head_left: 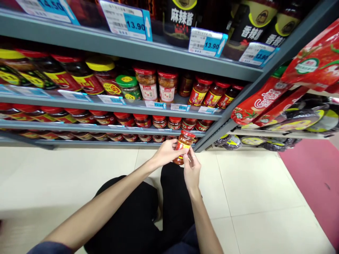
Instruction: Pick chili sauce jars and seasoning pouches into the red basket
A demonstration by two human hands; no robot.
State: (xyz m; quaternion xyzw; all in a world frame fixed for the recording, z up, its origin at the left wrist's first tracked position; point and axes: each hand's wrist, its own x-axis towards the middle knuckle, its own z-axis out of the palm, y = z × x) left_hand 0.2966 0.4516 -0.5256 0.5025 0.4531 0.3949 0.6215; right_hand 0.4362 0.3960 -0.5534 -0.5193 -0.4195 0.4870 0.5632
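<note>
A small glass jar [183, 145] with a red lid and a red-and-yellow label is held tilted in front of the lowest shelves. My left hand [166, 152] wraps round its left side, fingers closed on the glass. My right hand [191, 170] pinches the jar's lower right side from below. Both forearms reach forward over my dark-trousered knees [148, 208], as I crouch before the rack.
Grey metal shelves [127, 47] hold rows of red-lidded sauce jars [166, 84], a green-lidded jar [128, 86] and blue price tags [135, 22]. Red pouches [261, 100] and dark packets fill the rack to the right. The floor is cream tile [254, 197], with a pink strip [315, 176] at the right.
</note>
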